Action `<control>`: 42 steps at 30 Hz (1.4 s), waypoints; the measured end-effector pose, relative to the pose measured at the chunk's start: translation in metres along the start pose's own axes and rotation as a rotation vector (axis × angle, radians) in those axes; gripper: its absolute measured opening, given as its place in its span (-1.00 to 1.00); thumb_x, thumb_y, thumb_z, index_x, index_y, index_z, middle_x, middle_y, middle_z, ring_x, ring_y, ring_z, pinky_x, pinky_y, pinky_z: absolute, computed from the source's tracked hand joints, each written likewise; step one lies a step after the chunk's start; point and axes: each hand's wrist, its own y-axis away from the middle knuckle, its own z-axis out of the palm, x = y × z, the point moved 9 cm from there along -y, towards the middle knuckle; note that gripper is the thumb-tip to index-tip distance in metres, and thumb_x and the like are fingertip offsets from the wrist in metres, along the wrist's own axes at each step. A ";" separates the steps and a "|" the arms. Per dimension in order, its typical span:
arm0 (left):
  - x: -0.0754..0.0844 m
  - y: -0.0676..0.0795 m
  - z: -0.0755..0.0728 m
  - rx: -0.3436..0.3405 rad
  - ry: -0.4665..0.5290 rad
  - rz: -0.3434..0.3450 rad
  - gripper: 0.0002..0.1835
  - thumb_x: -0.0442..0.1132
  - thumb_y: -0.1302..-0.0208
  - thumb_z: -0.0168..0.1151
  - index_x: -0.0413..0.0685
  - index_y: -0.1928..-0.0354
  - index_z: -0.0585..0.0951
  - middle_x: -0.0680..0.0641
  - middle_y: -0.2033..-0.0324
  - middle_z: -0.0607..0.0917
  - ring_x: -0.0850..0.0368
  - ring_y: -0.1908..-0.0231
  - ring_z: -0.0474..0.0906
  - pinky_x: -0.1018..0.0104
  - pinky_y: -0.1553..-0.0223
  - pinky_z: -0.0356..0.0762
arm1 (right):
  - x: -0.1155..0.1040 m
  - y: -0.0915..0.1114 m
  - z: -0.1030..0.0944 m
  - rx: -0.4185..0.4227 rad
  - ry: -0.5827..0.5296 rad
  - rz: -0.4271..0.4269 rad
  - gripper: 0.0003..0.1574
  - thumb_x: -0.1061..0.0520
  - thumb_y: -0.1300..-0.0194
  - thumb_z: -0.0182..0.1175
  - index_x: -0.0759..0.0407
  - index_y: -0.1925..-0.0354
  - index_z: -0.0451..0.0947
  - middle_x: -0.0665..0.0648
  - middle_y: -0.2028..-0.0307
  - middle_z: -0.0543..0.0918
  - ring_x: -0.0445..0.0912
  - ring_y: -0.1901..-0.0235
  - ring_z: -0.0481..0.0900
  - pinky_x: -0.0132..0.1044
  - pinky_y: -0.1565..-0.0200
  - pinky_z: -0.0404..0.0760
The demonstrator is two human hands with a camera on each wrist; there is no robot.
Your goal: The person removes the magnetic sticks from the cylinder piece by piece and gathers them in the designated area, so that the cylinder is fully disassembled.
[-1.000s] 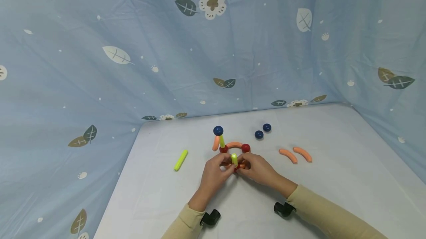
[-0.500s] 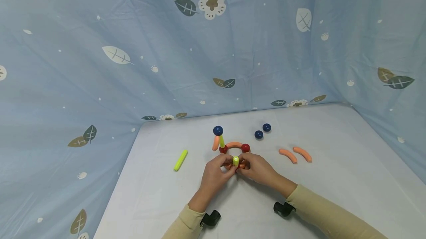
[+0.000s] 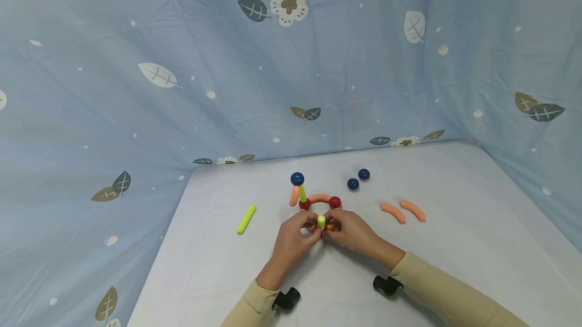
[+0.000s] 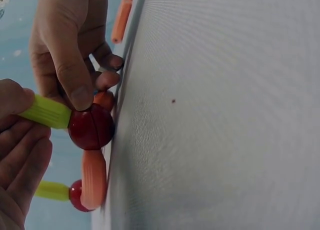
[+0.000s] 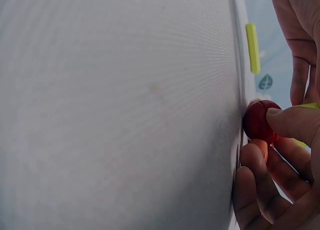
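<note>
Watching remotely, I see the left hand (image 3: 292, 236) pinching an upright yellow-green rod (image 4: 49, 112), its lower end against a red ball (image 4: 92, 127) on the white table (image 3: 477, 246), while the right hand (image 3: 354, 232) grips that ball between thumb and fingers; two navy balls (image 3: 353, 184) lie beyond, near each other

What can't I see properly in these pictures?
Head view: most of the near red ball, hidden by the left hand and right hand.
Left wrist view: the upper end of the held green stick, covered by the left hand; it hides the far green stick's top too.
Right wrist view: part of the left hand, cut off by the edges.
</note>
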 end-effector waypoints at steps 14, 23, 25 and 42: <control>0.000 0.001 0.000 -0.015 -0.017 0.028 -0.76 -0.41 -0.13 0.47 -0.01 0.19 0.68 0.10 0.28 0.71 0.19 0.27 0.68 0.35 0.17 0.69 | -0.001 -0.001 0.000 -0.009 -0.001 -0.011 -0.70 0.22 -0.22 0.45 0.04 0.09 0.64 -0.11 0.26 0.64 -0.22 0.30 0.55 -0.37 0.24 0.62; 0.006 0.001 -0.001 -0.017 -0.059 0.072 -0.77 -0.41 -0.13 0.46 0.00 0.20 0.67 0.11 0.29 0.71 0.19 0.29 0.68 0.33 0.12 0.66 | -0.004 0.000 -0.001 0.003 0.000 -0.018 -0.73 0.24 -0.21 0.43 0.06 0.11 0.65 -0.10 0.29 0.64 -0.20 0.30 0.56 -0.37 0.26 0.61; 0.006 0.001 -0.001 -0.024 -0.064 0.070 -0.77 -0.41 -0.14 0.45 0.00 0.19 0.67 0.11 0.29 0.71 0.19 0.29 0.68 0.32 0.13 0.67 | -0.004 -0.001 -0.001 0.002 -0.002 -0.017 -0.73 0.24 -0.22 0.43 0.06 0.11 0.65 -0.10 0.29 0.64 -0.20 0.30 0.56 -0.37 0.26 0.60; 0.008 0.002 0.000 -0.066 -0.042 0.102 -0.75 -0.38 -0.16 0.47 -0.01 0.15 0.67 0.11 0.28 0.72 0.14 0.29 0.66 0.26 0.21 0.68 | -0.005 0.000 -0.002 -0.005 -0.010 -0.012 -0.70 0.28 -0.21 0.40 0.07 0.08 0.65 -0.11 0.26 0.65 -0.19 0.29 0.57 -0.37 0.24 0.61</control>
